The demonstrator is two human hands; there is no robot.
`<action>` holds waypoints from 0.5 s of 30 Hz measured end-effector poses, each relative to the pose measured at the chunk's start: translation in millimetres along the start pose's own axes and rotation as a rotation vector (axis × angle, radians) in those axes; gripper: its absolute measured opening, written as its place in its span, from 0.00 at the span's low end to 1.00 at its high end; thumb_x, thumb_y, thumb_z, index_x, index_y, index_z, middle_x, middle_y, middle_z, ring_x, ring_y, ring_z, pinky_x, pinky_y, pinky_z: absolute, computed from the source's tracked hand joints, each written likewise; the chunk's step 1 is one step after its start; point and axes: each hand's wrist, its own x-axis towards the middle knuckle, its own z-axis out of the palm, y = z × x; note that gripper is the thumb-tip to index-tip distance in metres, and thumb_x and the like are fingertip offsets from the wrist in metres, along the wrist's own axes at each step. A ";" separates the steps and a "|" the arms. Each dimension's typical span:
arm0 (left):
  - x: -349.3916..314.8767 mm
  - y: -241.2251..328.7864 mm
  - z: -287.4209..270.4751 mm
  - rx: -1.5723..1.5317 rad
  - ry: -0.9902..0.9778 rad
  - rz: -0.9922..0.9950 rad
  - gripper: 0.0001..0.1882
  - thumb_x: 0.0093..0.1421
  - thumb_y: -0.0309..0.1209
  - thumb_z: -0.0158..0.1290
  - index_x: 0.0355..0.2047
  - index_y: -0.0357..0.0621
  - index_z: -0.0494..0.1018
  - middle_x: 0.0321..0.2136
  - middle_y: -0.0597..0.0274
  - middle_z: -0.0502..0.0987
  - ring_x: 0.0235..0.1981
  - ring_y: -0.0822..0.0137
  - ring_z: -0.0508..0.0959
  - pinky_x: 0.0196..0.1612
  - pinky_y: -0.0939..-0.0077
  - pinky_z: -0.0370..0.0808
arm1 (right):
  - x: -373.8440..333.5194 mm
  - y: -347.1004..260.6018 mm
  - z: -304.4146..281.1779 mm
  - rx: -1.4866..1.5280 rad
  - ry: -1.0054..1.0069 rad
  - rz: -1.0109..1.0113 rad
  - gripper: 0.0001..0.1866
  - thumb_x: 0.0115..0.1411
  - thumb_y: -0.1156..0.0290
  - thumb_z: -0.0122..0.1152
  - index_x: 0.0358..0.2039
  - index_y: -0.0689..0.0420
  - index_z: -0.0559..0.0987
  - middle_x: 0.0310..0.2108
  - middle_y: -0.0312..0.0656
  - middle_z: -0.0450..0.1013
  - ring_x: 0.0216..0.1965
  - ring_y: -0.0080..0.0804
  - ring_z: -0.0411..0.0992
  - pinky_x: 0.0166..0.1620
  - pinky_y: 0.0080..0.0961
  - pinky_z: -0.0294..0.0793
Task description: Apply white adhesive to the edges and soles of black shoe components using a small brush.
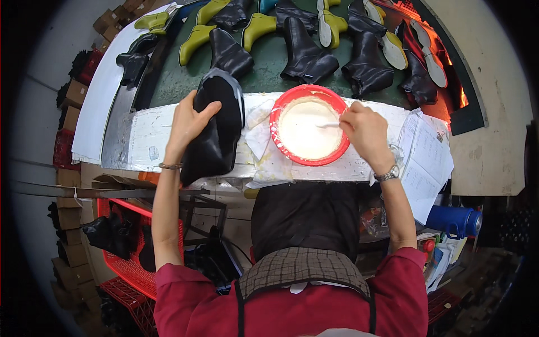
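Note:
My left hand (188, 122) is closed on a black leather boot (216, 140), tilted with its underside turned up. A pale grey-white band runs along the edge of that underside. To the right of the boot, a red plastic bowl (275, 124) of cream-white paste (302, 132) sits on the white bench. My right hand (366, 130) pinches a small, pale-handled brush (329, 126) over the bowl's right rim. The brush's tip lies in or just over the paste; which one I cannot tell. A stained white cloth (269, 165) lies between boot and bowl.
Black boots (303, 53) and yellow-green shoe lasts (260, 28) crowd the green surface (168, 84) beyond the bench. An orange-glowing heater (464, 96) is at far right. Papers (424, 149) and a blue jug (455, 222) are near my right arm; a red crate (135, 269) stands lower left.

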 end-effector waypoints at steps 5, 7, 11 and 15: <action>-41.7 -45.5 2.1 0.150 -0.054 0.151 0.66 0.42 0.48 0.76 0.74 0.45 0.47 0.60 0.37 0.70 0.59 0.43 0.73 0.60 0.52 0.68 | -12.3 1.1 -4.5 -0.155 -0.001 -0.028 0.05 0.53 0.67 0.69 0.28 0.53 0.85 0.30 0.36 0.74 0.32 0.37 0.77 0.34 0.36 0.74; -66.6 -54.0 0.9 0.276 -0.111 0.148 0.71 0.39 0.48 0.77 0.75 0.47 0.44 0.62 0.37 0.67 0.62 0.41 0.69 0.62 0.48 0.66 | -17.3 2.4 -14.5 -0.078 -0.049 0.080 0.06 0.54 0.66 0.69 0.28 0.54 0.85 0.29 0.37 0.74 0.30 0.37 0.76 0.33 0.35 0.74; -94.0 -59.1 9.8 0.460 -0.152 0.142 0.75 0.35 0.39 0.76 0.76 0.53 0.36 0.68 0.42 0.58 0.68 0.42 0.59 0.62 0.39 0.63 | -23.6 5.3 -21.0 0.174 -0.003 0.191 0.07 0.56 0.66 0.69 0.31 0.54 0.86 0.29 0.37 0.76 0.29 0.38 0.77 0.32 0.33 0.74; -93.8 -65.7 13.8 0.435 -0.083 0.163 0.62 0.43 0.23 0.65 0.75 0.52 0.41 0.65 0.44 0.61 0.66 0.43 0.61 0.62 0.47 0.66 | -31.1 11.7 -16.1 0.220 0.054 0.212 0.07 0.57 0.66 0.70 0.33 0.55 0.87 0.29 0.38 0.77 0.27 0.36 0.76 0.31 0.31 0.73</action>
